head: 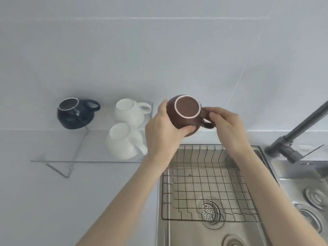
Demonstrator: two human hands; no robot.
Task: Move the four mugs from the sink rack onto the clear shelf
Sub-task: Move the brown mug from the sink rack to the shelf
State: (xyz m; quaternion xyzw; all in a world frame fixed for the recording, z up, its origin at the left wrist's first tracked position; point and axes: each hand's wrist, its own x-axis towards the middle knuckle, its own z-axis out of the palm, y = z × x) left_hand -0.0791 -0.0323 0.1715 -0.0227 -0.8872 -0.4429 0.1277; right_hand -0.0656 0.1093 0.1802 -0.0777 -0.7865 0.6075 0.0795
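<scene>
I hold a brown mug (184, 112) upside down in the air above the far edge of the wire sink rack (209, 181). My left hand (163, 132) wraps its body from the left. My right hand (225, 121) pinches its handle on the right. On the clear shelf (85, 161) to the left stand a dark blue mug (75, 114) at the back left, a white mug (130, 110) at the back right and another white mug (122, 142) in front of it, all upside down. The rack holds no mugs.
The rack sits in a steel sink (204, 233) with a drain strainer (210, 211). A dark faucet (292, 137) rises at the right, with a second basin (305, 201) beyond it. A grey tiled wall stands behind; grey countertop lies under and left of the shelf.
</scene>
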